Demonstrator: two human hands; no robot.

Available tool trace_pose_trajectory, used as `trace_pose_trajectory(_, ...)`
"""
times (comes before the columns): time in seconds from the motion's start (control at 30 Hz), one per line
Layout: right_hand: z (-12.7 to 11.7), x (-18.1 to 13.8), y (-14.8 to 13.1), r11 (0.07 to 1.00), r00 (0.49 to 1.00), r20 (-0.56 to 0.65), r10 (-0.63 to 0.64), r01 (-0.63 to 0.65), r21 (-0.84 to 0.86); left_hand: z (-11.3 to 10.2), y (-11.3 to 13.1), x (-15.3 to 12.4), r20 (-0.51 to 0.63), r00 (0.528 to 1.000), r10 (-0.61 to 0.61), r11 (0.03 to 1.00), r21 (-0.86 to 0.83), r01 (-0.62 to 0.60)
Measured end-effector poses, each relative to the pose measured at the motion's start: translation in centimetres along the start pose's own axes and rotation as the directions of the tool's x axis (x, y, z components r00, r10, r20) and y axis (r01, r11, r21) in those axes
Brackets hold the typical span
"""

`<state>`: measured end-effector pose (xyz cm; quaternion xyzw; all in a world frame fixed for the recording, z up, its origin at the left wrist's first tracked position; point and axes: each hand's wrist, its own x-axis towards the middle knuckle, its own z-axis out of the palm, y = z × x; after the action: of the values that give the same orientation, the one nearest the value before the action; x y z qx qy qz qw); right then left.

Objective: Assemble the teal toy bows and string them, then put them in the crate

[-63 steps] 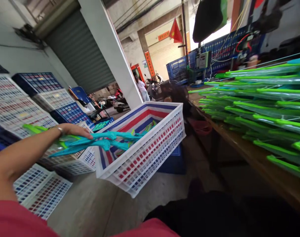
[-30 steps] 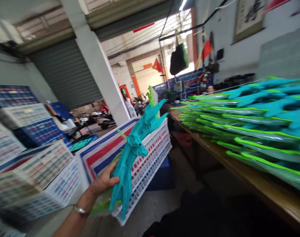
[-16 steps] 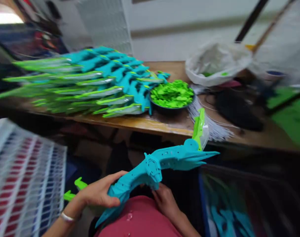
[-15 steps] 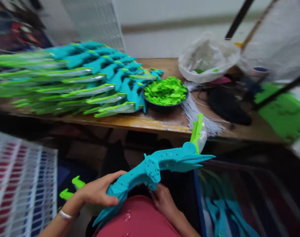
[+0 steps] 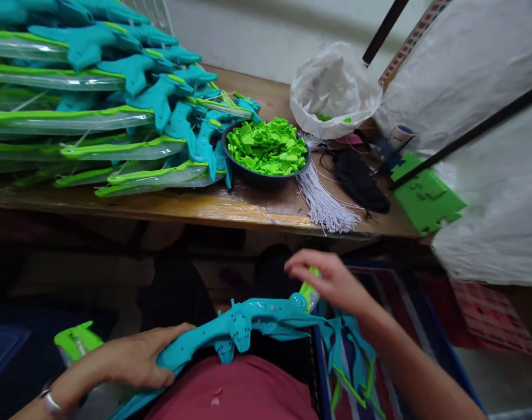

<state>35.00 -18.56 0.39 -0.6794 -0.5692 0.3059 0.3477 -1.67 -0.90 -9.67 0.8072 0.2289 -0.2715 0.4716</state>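
Turquoise piece (image 5: 240, 328) — left hand (image 5: 137, 357) gripping, right hand (image 5: 331, 281) near

A workshop is indicated by the stock kept and the way it is laid out. A wooden workbench (image 5: 248, 204) is loaded on one side with a high pile of near-identical turquoise-and-green plastic bow-shaped pieces (image 5: 137, 76) — matching stock in quantity. Beside the pile, a dark bowl (image 5: 266, 179) is heaped with small bright-green plastic parts (image 5: 268, 149), and a bundle of white cords (image 5: 331, 210) is laid just beside it. Lower down, a blue-edged bin (image 5: 452, 361) is lined with striped sheeting (image 5: 382, 280) — more turquoise pieces (image 5: 336, 344) are held there.
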Motion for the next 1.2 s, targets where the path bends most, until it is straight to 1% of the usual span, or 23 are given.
trace_pose_trajectory(0.03, -1.6, 2.9, 0.0, 0.996, 0.995, -0.096, -0.034, 0.026, -0.084, 0.2, 0.6, 0.1, 0.014, 0.999, -0.029, 1.0, 0.01, 0.029)
trace_pose_trajectory(0.07, -3.0, 5.9, 0.1, 0.979, 0.977, -0.206, -0.055, 0.012, -0.204, 0.4, 1.1, 0.2, 0.02, 0.998, -0.055, 0.998, 0.03, 0.055)
trace_pose_trajectory(0.1, -4.2, 9.0, 0.2, 0.941, 0.947, -0.316, -0.061, -0.051, -0.336, 0.6, 1.6, 0.2, 0.011, 0.997, -0.073, 0.996, 0.06, 0.072)
trace_pose_trajectory(0.13, -5.2, 12.1, 0.4, 0.915, 0.925, -0.374, -0.07, -0.09, -0.394, 0.8, 2.0, 0.3, -0.014, 0.997, -0.076, 0.992, 0.097, 0.077)
trace_pose_trajectory(0.2, -6.6, 17.5, 0.9, 0.87, 0.903, -0.423, -0.076, -0.148, -0.471, 1.3, 2.7, 0.5, -0.048, 0.996, -0.073, 0.985, 0.151, 0.079)
trace_pose_trajectory(0.27, -7.1, 21.7, 1.3, 0.826, 0.905, -0.422, -0.043, -0.206, -0.525, 1.9, 3.2, 1.0, -0.065, 0.997, -0.029, 0.989, 0.143, 0.038)
trace_pose_trajectory(0.33, -7.2, 24.3, 1.7, 0.788, 0.916, -0.402, 0.016, -0.259, -0.559, 2.6, 3.8, 1.8, -0.119, 0.992, 0.041, 0.994, 0.103, -0.029)
trace_pose_trajectory(0.4, -7.0, 25.9, 1.9, 0.738, 0.926, -0.367, 0.087, -0.307, -0.601, 3.2, 4.3, 3.0, -0.212, 0.975, 0.072, 0.995, 0.078, -0.056)
trace_pose_trajectory(0.43, -6.9, 26.4, 2.0, 0.708, 0.93, -0.347, 0.121, -0.326, -0.627, 3.4, 4.5, 3.6, -0.254, 0.966, 0.056, 0.997, 0.064, -0.041)
trace_pose_trajectory(0.5, -6.9, 27.1, 2.0, 0.65, 0.935, -0.306, 0.178, -0.346, -0.677, 3.6, 4.5, 5.0, -0.314, 0.949, -0.014, 1.0, -0.008, 0.012)
trace_pose_trajectory(0.57, -7.1, 27.4, 2.0, 0.623, 0.937, -0.278, 0.211, -0.348, -0.701, 3.5, 4.1, 6.4, -0.328, 0.942, -0.064, 0.992, -0.121, 0.025)
trace_pose_trajectory(0.63, -7.3, 27.3, 2.2, 0.64, 0.947, -0.27, 0.172, -0.316, -0.7, 2.9, 3.5, 7.4, -0.302, 0.951, -0.071, 0.979, -0.204, 0.008)
trace_pose_trajectory(0.73, -7.4, 26.7, 2.6, 0.679, 0.962, -0.266, 0.053, -0.23, -0.697, 1.3, 3.3, 8.0, -0.249, 0.968, -0.028, 0.968, -0.25, -0.036)
trace_pose_trajectory(0.8, -7.2, 26.2, 2.9, 0.699, 0.965, -0.263, 0.004, -0.19, -0.69, 0.2, 3.7, 7.9, -0.235, 0.972, -0.004, 0.959, -0.278, -0.063)
trace_pose_trajectory(0.9, -6.9, 25.2, 2.9, 0.72, 0.955, -0.291, -0.057, -0.163, -0.674, -0.8, 4.9, 7.1, -0.212, 0.977, -0.018, 0.94, -0.335, -0.055)
trace_pose_trajectory(0.97, -6.6, 24.4, 2.6, 0.752, 0.916, -0.367, -0.163, -0.125, -0.648, -0.9, 5.6, 6.4, -0.177, 0.983, -0.052, 0.907, -0.421, -0.028)
trace_pose_trajectory(1.0, -6.5, 23.9, 2.5, 0.774, 0.881, -0.413, -0.232, -0.09, -0.627, -0.8, 5.9, 6.0, -0.153, 0.986, -0.065, 0.878, -0.478, -0.016)
trace_pose_trajectory(1.07, -6.0, 22.8, 2.3, 0.822, 0.799, -0.484, -0.356, 0.022, -0.569, -0.7, 6.4, 5.2, -0.11, 0.992, -0.058, 0.816, -0.577, -0.016)
trace_pose_trajectory(1.1, -5.6, 22.2, 2.2, 0.857, 0.77, -0.515, -0.376, 0.079, -0.509, -0.7, 6.7, 4.7, -0.093, 0.995, -0.035, 0.798, -0.602, -0.028)
trace_pose_trajectory(1.13, -5.2, 21.5, 2.2, 0.894, 0.757, -0.543, -0.365, 0.122, -0.431, -0.6, 6.9, 4.3, -0.077, 0.997, -0.007, 0.792, -0.609, -0.042)
trace_pose_trajectory(1.2, -4.3, 20.4, 2.2, 0.951, 0.749, -0.594, -0.294, 0.166, -0.261, -0.6, 7.3, 3.3, -0.043, 0.998, 0.04, 0.786, -0.615, -0.058)
